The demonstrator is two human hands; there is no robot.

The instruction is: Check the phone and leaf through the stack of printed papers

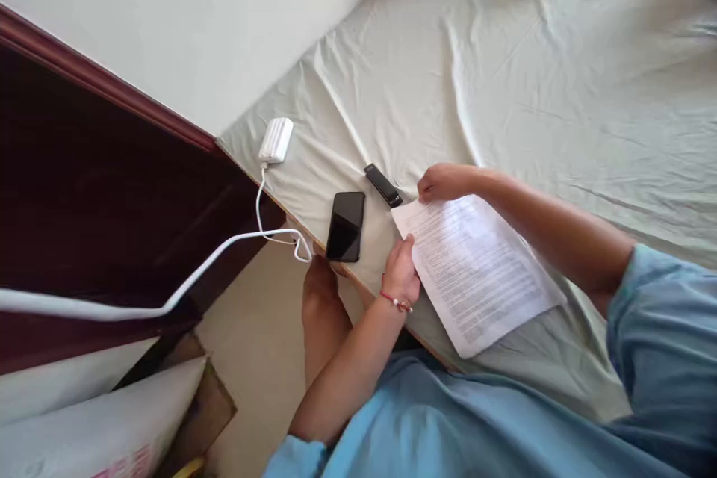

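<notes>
squaring a printed sheet (476, 269) on the bed (560, 89): left hand (401, 272) pinching its near edge, right hand (442, 181) curled on its far corner, calling next for a steady grip.

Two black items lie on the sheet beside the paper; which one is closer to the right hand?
The slim black stick-shaped device, just left of the right hand. The black phone is wider, lies nearer the bed edge, and sits closer to the left hand.

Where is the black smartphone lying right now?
The flat black smartphone lies screen-up at the bed's near edge, between the white charging cable and the person's left hand.
</notes>
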